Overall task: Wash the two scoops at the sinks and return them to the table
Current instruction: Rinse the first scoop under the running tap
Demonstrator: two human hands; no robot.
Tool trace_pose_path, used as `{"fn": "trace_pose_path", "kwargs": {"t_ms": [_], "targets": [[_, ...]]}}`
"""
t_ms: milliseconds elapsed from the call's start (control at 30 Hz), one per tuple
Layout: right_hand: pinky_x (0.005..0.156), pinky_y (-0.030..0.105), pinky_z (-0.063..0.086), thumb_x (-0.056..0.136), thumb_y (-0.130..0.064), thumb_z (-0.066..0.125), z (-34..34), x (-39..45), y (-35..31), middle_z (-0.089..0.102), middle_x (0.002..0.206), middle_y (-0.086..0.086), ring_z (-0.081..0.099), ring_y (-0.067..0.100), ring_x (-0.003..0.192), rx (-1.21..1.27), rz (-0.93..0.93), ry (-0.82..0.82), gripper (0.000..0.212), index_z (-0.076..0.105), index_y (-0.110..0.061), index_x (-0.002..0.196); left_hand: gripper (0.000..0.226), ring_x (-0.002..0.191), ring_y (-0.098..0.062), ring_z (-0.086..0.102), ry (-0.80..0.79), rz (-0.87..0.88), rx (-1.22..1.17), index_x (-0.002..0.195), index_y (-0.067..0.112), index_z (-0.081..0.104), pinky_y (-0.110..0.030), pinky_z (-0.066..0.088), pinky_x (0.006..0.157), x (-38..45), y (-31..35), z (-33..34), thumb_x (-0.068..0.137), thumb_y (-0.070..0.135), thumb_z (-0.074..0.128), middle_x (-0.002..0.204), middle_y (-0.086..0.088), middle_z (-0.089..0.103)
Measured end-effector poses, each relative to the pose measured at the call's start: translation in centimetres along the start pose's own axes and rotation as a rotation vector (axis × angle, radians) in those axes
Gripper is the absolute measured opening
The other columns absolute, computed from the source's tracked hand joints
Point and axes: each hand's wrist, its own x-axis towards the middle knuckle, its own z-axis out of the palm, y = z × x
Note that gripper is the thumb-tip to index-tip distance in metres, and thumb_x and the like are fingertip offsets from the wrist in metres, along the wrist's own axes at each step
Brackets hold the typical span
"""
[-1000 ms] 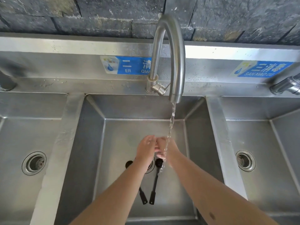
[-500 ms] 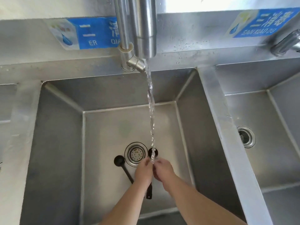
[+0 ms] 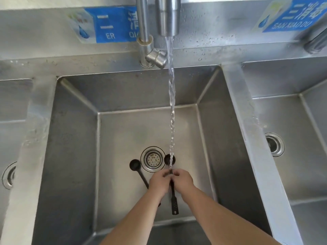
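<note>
Two black long-handled scoops lie on the floor of the middle sink [image 3: 70, 138]. The left scoop [image 3: 134, 164] has its bowl left of the drain [image 3: 153, 159], and its handle runs under my left forearm. The right scoop [image 3: 174, 204] has its bowl right of the drain, with its handle showing between my wrists. My left hand [image 3: 159, 183] and my right hand [image 3: 183, 182] meet fingertip to fingertip above that handle, fingers curled, right where the water stream [image 3: 171, 103] lands. Neither hand appears to grip a scoop.
The faucet [image 3: 168, 16] runs from the back ledge over the middle basin. A second sink [image 3: 300, 156] with its own drain lies to the right, and a third sink [image 3: 10, 121] to the left. Blue labels are stuck on the steel backsplash.
The view has tilted down and closer to the middle sink. My hands stay together under the stream and sit lower in the basin. Both scoops lie where they were.
</note>
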Motion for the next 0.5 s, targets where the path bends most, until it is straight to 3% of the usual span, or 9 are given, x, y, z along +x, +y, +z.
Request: {"fn": "trace_pose_path", "kwargs": {"t_ms": [67,133,167,233,300,400,500], "targets": [[0.081,0.041,0.055,0.085,-0.007,0.059,-1.0,-1.7,-0.8,0.075,0.090,0.016,0.070,0.031,0.088,0.035,-0.025,-0.042,0.015,0.073,-0.003,0.091,0.026,0.070,-0.029,0.065,-0.019,0.018,-0.035,0.091,0.019,0.076,-0.040,0.050,0.067,-1.6,0.7,-0.7,0.085,0.006,0.055,0.098,-0.026,0.069],[0.074,0.039,0.054,0.087,-0.008,0.060,-2.2,-3.8,-1.7,0.074,0.085,0.015,0.068,0.027,0.079,0.064,-0.040,-0.066,0.013,0.072,-0.004,0.088,0.028,0.056,-0.014,0.054,-0.055,0.020,-0.108,0.092,0.012,0.075,-0.025,0.042,0.054,-3.3,1.7,-1.5,0.087,0.000,0.051,0.078,-0.030,0.066],[0.068,0.038,0.051,0.088,-0.009,0.059,-2.7,-4.9,-2.2,0.073,0.081,0.015,0.065,0.023,0.072,0.066,-0.038,-0.077,0.014,0.072,-0.004,0.086,0.026,0.051,-0.012,0.051,-0.081,0.006,-0.163,0.091,0.007,0.073,-0.022,0.038,0.048,-4.2,2.2,-1.8,0.088,-0.002,0.049,0.066,-0.023,0.062],[0.052,0.027,0.042,0.089,-0.011,0.057,-3.6,-7.3,-3.0,0.069,0.072,0.008,0.055,0.012,0.053,0.088,-0.006,-0.107,0.016,0.071,-0.005,0.083,0.019,0.048,-0.013,0.047,-0.088,-0.017,-0.241,0.091,0.000,0.066,-0.022,0.033,0.043,-5.9,3.4,-2.6,0.090,-0.003,0.047,0.064,-0.012,0.055],[0.041,0.019,0.036,0.093,-0.011,0.056,-4.5,-9.5,-3.9,0.066,0.061,0.000,0.049,0.005,0.041,0.122,0.034,-0.129,0.018,0.071,-0.009,0.084,0.015,0.059,-0.020,0.052,-0.069,-0.019,-0.325,0.094,0.005,0.060,-0.028,0.037,0.051,-7.3,4.5,-3.1,0.088,-0.002,0.048,0.077,-0.018,0.058],[0.043,0.022,0.037,0.096,-0.006,0.053,-5.3,-12.1,-5.4,0.069,0.065,0.007,0.054,0.011,0.044,0.226,0.058,-0.198,0.016,0.067,0.000,0.099,0.020,0.079,-0.029,0.060,-0.058,-0.005,-0.397,0.103,0.016,0.060,-0.041,0.050,0.071,-8.6,5.7,-3.7,0.090,0.003,0.054,0.096,-0.025,0.067],[0.046,0.025,0.043,0.096,-0.004,0.052,-6.0,-14.1,-6.6,0.068,0.057,0.006,0.058,0.016,0.047,0.292,0.033,-0.206,0.016,0.066,0.003,0.100,0.018,0.085,-0.031,0.063,-0.059,0.013,-0.443,0.112,0.007,0.055,-0.046,0.053,0.084,-9.1,6.9,-4.0,0.094,0.005,0.054,0.108,-0.024,0.065]]}}
